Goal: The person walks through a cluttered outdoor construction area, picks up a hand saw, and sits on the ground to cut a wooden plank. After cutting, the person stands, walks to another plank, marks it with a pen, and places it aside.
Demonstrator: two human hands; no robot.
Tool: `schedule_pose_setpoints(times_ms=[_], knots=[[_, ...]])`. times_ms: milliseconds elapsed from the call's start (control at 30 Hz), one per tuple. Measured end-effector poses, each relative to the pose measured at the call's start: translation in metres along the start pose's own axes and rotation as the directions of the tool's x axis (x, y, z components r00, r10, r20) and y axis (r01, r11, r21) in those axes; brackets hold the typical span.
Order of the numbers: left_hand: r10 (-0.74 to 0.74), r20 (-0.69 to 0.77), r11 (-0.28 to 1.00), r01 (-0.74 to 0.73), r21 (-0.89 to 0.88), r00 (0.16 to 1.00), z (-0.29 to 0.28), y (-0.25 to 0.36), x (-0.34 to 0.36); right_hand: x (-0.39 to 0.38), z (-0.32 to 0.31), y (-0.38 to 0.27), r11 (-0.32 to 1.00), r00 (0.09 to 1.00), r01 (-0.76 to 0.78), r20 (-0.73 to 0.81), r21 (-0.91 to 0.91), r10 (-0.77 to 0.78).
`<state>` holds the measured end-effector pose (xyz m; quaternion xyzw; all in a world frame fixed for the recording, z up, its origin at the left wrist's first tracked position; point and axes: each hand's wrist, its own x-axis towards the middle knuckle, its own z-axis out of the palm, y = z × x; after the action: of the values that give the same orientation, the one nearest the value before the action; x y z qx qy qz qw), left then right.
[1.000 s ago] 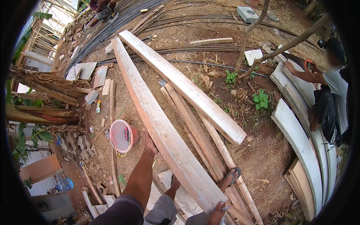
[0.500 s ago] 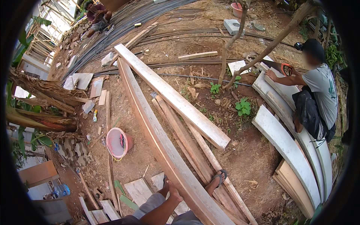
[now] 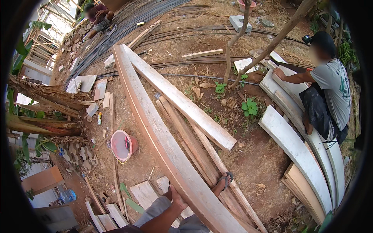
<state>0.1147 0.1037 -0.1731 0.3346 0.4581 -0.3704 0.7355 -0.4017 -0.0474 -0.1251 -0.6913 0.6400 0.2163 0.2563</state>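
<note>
My left hand (image 3: 178, 200) grips the near left edge of a long wooden plank (image 3: 165, 143), its fingers curled against the reddish-brown side. The plank runs from the bottom of the view to the upper left. Its far end rests beside the end of a pale board (image 3: 182, 101), which slants away to the right. My right hand is out of view. Between the plank and my sandalled right foot (image 3: 223, 182), brown timbers (image 3: 190, 145) lie on the ground.
A pink bucket (image 3: 123, 144) stands left of the plank. At right, a co-worker (image 3: 328, 85) crouches on curved pale boards (image 3: 297, 143), one hand on the stack. Thin tree trunks (image 3: 268, 48) and long metal rods (image 3: 143, 23) occupy the far side. Another person (image 3: 99, 17) sits far left.
The plank's far end has shifted up and left, ending level with the pale board's end. My left hand moved slightly with it. The co-worker's orange-handled saw is now mostly hidden.
</note>
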Motion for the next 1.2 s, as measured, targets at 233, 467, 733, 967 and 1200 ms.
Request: schedule_pose_setpoints(times_ms=[233, 467, 733, 967, 1200], knots=[[0.075, 0.141, 0.996, -0.082, 0.043, 0.987, 0.104, 0.119, 0.156, 0.09, 0.034, -0.226, 0.345, 0.93, 0.065, -0.183, 0.936, 0.32], [0.168, 0.366, 0.55, -0.395, 0.736, 0.915, 0.169, 0.196, 0.15, 0.236, 0.01, -0.429, 0.32, 0.983, 0.127, -0.163, 0.939, 0.087], [0.113, -0.132, 0.326, 0.089, 0.941, 0.985, -0.097, 0.21, 0.053, 0.331, -0.047, -0.48, 0.222, 0.993, 0.093, -0.107, 0.971, 0.049], [0.044, -0.299, -0.17, 0.302, 0.938, 0.953, -0.307, 0.153, -0.043, 0.248, 0.006, -0.391, 0.623, 0.953, 0.109, 0.096, 0.775, -0.286], [-0.089, -0.13, -0.244, 0.105, 0.964, 0.987, -0.228, 0.186, -0.061, 0.029, 0.112, -0.17, 0.971, 0.837, -0.204, 0.536, 0.123, 0.108]])
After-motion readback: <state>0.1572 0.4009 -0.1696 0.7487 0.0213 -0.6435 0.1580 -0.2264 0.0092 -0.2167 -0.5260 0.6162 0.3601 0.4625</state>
